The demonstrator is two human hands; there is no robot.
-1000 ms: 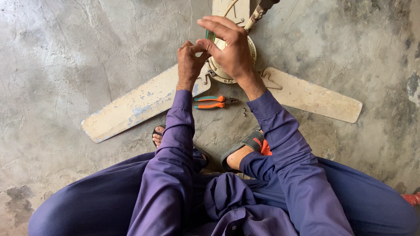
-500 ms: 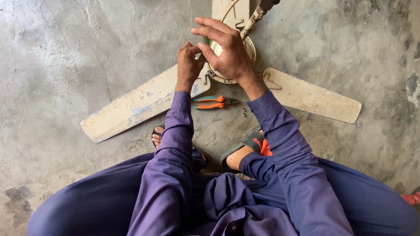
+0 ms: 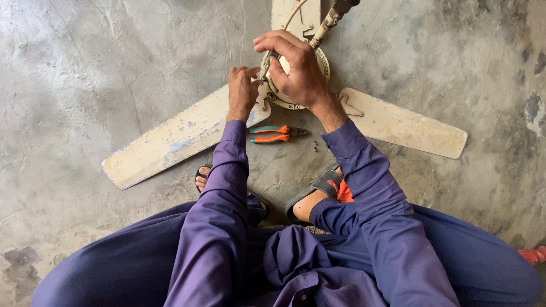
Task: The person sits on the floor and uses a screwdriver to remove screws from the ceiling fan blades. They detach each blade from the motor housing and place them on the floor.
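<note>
While both hands (image 3: 273,79) pinch fittings at the fan hub (image 3: 298,77), I judge dismantling underway; pliers (image 3: 276,133) likely needed next.

Orange-and-teal pliers (image 3: 277,134) lie on the concrete floor (image 3: 85,74), near what look like small screws (image 3: 315,146).

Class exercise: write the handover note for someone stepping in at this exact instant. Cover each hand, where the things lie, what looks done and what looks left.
Left hand: fingers pinched at the fan hub's left edge, where a blade joins.
Right hand: over the hub; what it grips is hidden.
Pliers, orange and teal handles, lie on the concrete floor below the hub; small loose bits beside them.
Done: cannot tell. Left: blades remain attached to the hub.
</note>
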